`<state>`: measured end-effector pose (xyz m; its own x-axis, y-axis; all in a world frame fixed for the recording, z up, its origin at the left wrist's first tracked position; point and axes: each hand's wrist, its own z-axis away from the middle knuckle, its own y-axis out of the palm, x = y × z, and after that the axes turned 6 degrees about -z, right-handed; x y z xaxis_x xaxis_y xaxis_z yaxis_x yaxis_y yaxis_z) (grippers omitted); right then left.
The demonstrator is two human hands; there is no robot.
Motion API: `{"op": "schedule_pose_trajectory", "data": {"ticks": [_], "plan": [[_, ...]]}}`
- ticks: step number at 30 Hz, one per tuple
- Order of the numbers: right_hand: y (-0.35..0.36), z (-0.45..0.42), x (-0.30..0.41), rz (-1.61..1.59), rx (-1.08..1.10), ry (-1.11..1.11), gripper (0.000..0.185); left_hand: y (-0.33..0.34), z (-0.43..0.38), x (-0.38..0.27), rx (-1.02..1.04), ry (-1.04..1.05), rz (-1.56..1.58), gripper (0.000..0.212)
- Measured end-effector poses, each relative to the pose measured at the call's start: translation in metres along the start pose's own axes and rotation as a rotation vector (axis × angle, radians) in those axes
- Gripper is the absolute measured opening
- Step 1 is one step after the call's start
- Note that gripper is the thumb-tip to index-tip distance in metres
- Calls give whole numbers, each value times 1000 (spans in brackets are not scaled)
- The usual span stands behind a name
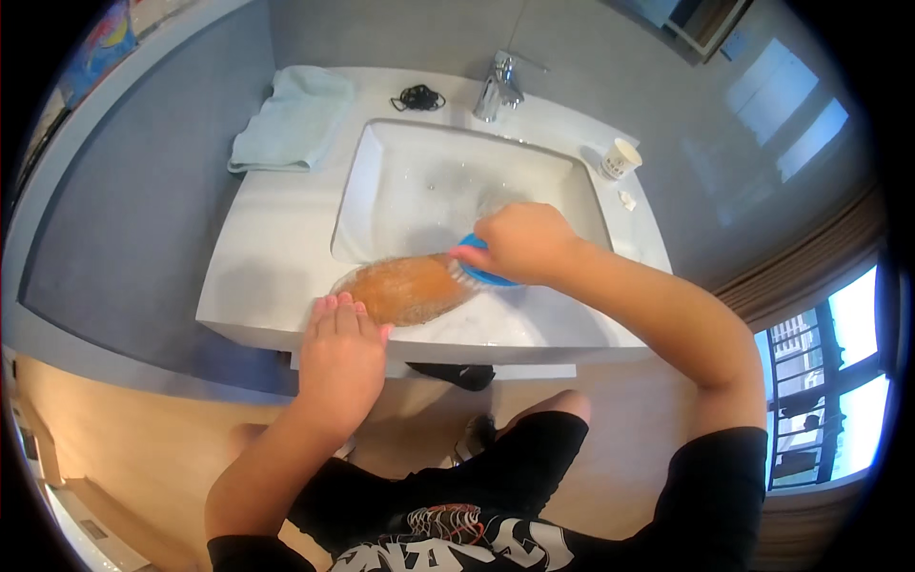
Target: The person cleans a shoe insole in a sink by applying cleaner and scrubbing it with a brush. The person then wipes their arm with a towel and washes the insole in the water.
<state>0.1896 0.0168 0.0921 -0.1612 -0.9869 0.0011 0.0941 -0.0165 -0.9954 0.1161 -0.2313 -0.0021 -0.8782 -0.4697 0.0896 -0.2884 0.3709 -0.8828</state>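
My right hand grips a blue-handled scrub brush. Its white bristles touch the right end of an orange-brown, shoe-sole-shaped item, whose exact kind I cannot tell. Whitish foam or wet film covers parts of this item, which lies along the sink's front rim on the countertop. The palm side of my left hand faces down, and its fingers press on the item's left end at the counter's front edge. Behind the brush is the white sink basin, wet inside.
A chrome faucet rises behind the basin, beside a bundle of black cord. A pale green towel lies at the back left. At the right stand a paper cup and a crumpled white scrap.
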Motion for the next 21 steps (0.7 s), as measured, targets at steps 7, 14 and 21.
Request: {"op": "schedule_pose_trajectory", "data": {"ticks": [7,14,21], "plan": [[8,-21,70,-95,-131,-98,59,5,-1,-1,32,15,-34,41],[7,-17,-11,-53,32,219,63,12,0,-5,22,34,-58,40],[9,-40,68,-138,-88,-69,62,8,3,2,-26,12,-94,45]]}}
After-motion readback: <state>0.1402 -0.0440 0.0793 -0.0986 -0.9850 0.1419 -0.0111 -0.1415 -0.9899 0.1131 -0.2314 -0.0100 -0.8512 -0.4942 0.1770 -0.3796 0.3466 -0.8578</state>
